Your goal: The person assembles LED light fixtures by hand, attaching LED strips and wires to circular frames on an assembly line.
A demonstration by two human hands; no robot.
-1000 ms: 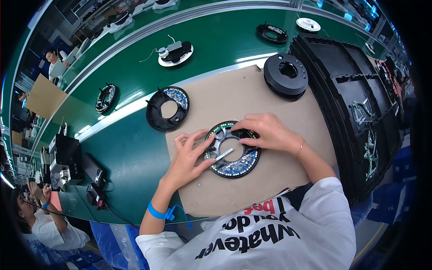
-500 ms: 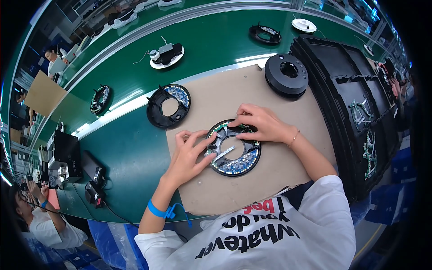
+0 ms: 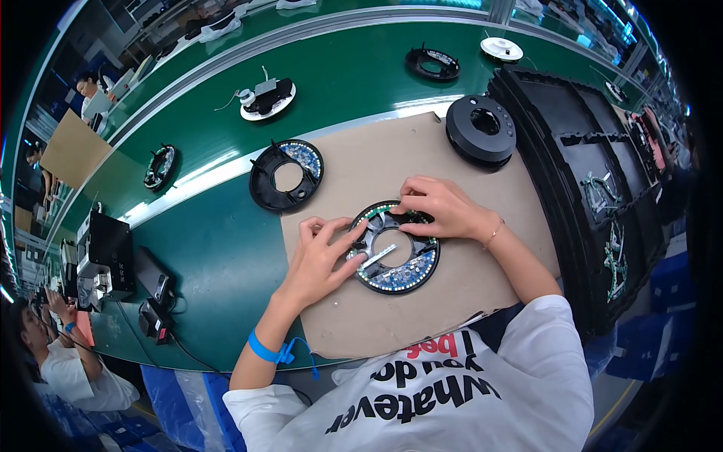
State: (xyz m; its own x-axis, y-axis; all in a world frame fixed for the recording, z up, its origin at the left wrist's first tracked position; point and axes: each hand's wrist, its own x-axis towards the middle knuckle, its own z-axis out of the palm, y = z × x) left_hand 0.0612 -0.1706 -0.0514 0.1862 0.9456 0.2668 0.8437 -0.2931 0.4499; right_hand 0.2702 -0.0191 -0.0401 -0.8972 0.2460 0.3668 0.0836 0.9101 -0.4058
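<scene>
On the brown cardboard mat [image 3: 459,286] lies a round black ring housing [image 3: 367,273] with a circle of small LEDs and a blue circuit board [image 3: 407,273] in its near part. A thin pale strip [image 3: 379,256] crosses the left side of its centre hole. My left hand [image 3: 322,256], with a blue wrist strap, grips the housing's left side, thumb at the strip's lower end and fingertips higher up. From the upper right, my right hand [image 3: 440,211] presses finger and thumb onto the far part of the ring, beside a green board edge. What lies under those fingertips is hidden.
A second black ring housing [image 3: 269,194] lies at the mat's far left corner, and a dark round cover [image 3: 482,129] at the far right. Black trays [image 3: 580,162] with green boards stand right. Beyond, a green belt [image 3: 339,83] carries several units. Black devices [image 3: 105,260] stand left.
The units on the green belt have shifted left. Both hands stay on the ring housing with almost the same hold, and my right fingers have moved only slightly.
</scene>
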